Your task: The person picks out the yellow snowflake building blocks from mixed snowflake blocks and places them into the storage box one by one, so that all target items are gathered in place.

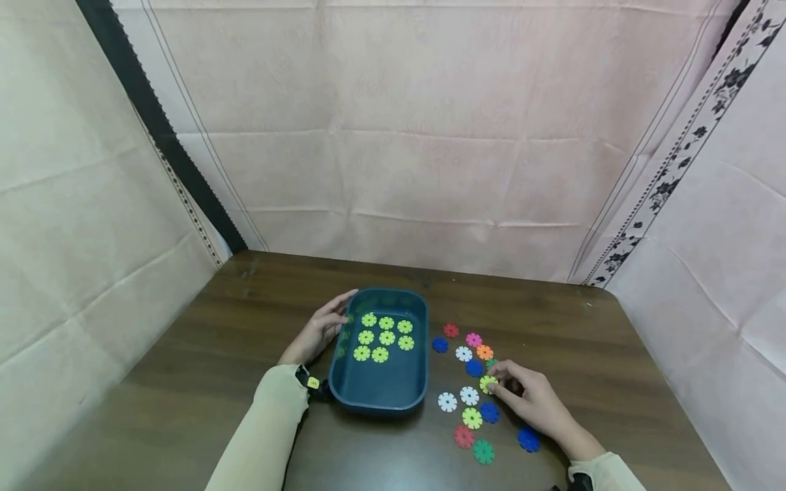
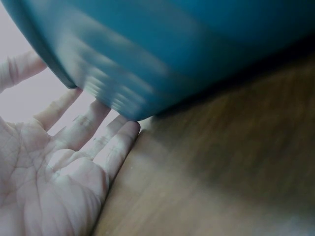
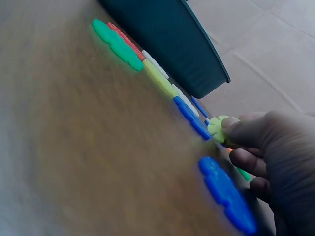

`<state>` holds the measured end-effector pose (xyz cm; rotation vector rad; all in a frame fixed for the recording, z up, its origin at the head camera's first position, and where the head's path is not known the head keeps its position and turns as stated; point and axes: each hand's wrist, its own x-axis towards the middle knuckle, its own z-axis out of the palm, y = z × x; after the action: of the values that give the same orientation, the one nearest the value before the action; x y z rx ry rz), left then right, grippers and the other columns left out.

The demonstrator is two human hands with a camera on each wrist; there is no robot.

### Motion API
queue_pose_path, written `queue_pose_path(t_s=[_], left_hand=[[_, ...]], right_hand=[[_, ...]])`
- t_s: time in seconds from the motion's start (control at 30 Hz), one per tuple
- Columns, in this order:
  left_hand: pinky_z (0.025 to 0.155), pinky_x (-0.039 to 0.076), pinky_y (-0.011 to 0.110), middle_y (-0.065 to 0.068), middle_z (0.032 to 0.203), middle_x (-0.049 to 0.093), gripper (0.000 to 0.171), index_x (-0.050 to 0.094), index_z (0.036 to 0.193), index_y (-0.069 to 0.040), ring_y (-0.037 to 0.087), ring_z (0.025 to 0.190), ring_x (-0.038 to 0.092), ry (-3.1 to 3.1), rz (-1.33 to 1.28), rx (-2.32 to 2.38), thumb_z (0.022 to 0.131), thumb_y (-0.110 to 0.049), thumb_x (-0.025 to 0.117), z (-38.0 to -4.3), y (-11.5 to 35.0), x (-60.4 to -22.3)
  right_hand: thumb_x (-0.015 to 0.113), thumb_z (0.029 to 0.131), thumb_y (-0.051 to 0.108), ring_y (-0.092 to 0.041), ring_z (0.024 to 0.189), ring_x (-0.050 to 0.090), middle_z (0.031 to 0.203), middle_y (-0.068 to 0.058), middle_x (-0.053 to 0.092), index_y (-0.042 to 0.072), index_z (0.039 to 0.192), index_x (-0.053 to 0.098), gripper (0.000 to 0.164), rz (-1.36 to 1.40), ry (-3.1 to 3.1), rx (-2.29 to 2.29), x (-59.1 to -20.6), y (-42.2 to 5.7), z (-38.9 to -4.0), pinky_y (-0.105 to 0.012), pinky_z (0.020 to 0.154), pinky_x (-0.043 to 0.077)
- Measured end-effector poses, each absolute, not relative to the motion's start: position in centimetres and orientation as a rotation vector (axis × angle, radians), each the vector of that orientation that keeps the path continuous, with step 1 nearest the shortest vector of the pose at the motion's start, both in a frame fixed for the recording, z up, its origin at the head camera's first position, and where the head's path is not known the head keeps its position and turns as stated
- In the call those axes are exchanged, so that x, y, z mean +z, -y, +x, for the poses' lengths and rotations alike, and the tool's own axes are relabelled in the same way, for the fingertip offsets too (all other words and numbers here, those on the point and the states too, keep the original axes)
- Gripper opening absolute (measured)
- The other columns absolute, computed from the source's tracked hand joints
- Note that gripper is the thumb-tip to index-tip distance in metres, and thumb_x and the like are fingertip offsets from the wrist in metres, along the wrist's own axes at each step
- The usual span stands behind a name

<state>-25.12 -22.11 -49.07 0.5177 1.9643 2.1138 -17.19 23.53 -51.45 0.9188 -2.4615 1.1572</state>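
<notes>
My right hand (image 1: 537,402) pinches a yellow-green notched plastic disc (image 3: 215,129) between thumb and finger, beside the scattered discs. A dark teal tray (image 1: 381,390) stands to the left of these, with several yellow-green discs (image 1: 387,337) lying in rows on its floor. My left hand (image 1: 316,334) rests at the tray's left side. In the left wrist view its fingers (image 2: 118,147) lie nearly straight against the tray's outer wall. Near the right hand lie blue discs (image 1: 489,412), white discs (image 1: 469,396) and another yellow-green disc (image 1: 472,418).
Red (image 1: 464,437) and green (image 1: 484,451) discs lie at the near end of the scatter. A pink disc (image 1: 473,339) and an orange disc (image 1: 485,352) lie farther back. A lone blue disc (image 1: 529,440) sits by the right wrist. Pale cloth (image 1: 430,136) hangs behind the brown table (image 1: 215,382).
</notes>
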Motion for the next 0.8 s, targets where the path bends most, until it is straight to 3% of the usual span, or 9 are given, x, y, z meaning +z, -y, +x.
queue_pose_path(t_s=[0.33, 0.47, 0.67, 0.8], left_hand=[[0.103, 0.046, 0.034, 0.011, 0.157, 0.038, 0.06, 0.035, 0.158, -0.02, 0.04, 0.135, 0.045, -1.961, 0.507, 2.117, 0.1, -0.006, 0.045, -24.8, 22.0, -49.4], [0.103, 0.046, 0.034, 0.009, 0.157, 0.039, 0.06, 0.036, 0.157, -0.021, 0.038, 0.135, 0.046, -1.955, 0.489, 2.117, 0.1, -0.007, 0.046, -24.7, 21.9, -49.5], [0.104, 0.045, 0.037, 0.013, 0.156, 0.039, 0.06, 0.034, 0.158, -0.018, 0.04, 0.135, 0.045, -1.966, 0.512, 2.125, 0.1, -0.005, 0.044, -24.8, 22.1, -49.0], [0.104, 0.045, 0.035, 0.011, 0.158, 0.036, 0.06, 0.032, 0.159, -0.017, 0.037, 0.135, 0.046, -1.975, 0.521, 2.114, 0.101, -0.005, 0.043, -25.0, 22.2, -49.1]], right_hand=[[0.078, 0.088, 0.013, -0.005, 0.068, 0.059, 0.085, 0.015, 0.069, 0.023, 0.106, 0.068, 0.023, 0.815, 2.482, 1.232, -51.4, -23.4, -16.7, -0.025, 0.058, 0.049], [0.078, 0.087, 0.007, -0.008, 0.067, 0.062, 0.085, 0.01, 0.071, 0.02, 0.105, 0.068, 0.024, 0.835, 2.444, 1.283, -50.7, -23.2, -16.7, -0.026, 0.057, 0.051], [0.077, 0.083, -0.004, -0.013, 0.074, 0.066, 0.085, -0.004, 0.073, 0.011, 0.102, 0.069, 0.025, 0.912, 2.403, 1.289, -47.2, -21.2, -17.2, -0.029, 0.06, 0.055], [0.075, 0.085, -0.005, -0.016, 0.078, 0.067, 0.087, -0.006, 0.073, 0.006, 0.101, 0.069, 0.021, 0.981, 2.426, 1.287, -44.8, -19.5, -17.4, -0.031, 0.063, 0.055]])
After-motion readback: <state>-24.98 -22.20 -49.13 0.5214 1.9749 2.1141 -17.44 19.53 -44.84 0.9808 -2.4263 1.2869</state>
